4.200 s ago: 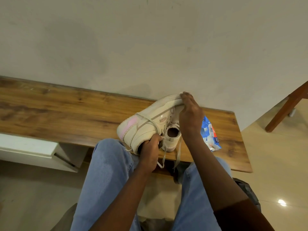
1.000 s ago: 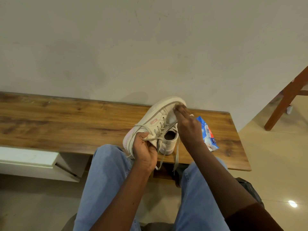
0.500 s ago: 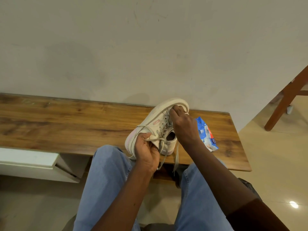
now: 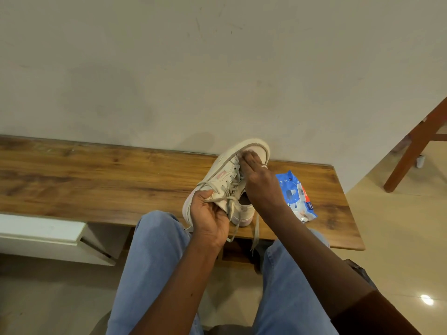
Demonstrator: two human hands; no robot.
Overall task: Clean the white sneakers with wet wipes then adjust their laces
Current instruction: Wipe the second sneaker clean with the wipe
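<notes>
Nearest you, your left hand (image 4: pixel 210 213) grips the heel end of the white sneaker (image 4: pixel 227 180), thumb and fingers closed around its collar with a loose lace (image 4: pixel 255 232) trailing down past the edge of the wooden bench (image 4: pixel 96 180). Keep that clamp firm, since the shoe is tipped up on its side with the toe raised toward the wall, and it will twist if the hold slackens. A second sneaker (image 4: pixel 244 211) sits on the bench just behind and below the first, mostly hidden. Further out, your right hand (image 4: pixel 260 180) lies over the toe box, fingertips pressed together against the upper; a sliver of pale material shows under them, likely the wipe, though you cannot be sure from here. Work in short strokes from the laces toward the toe rim, and rotate the shoe with the left hand rather than reaching round. Just beside the right wrist lies the blue wipes packet (image 4: pixel 296 195); its printing is too small to read, and no brand is legible on the sneaker's pink tab.
</notes>
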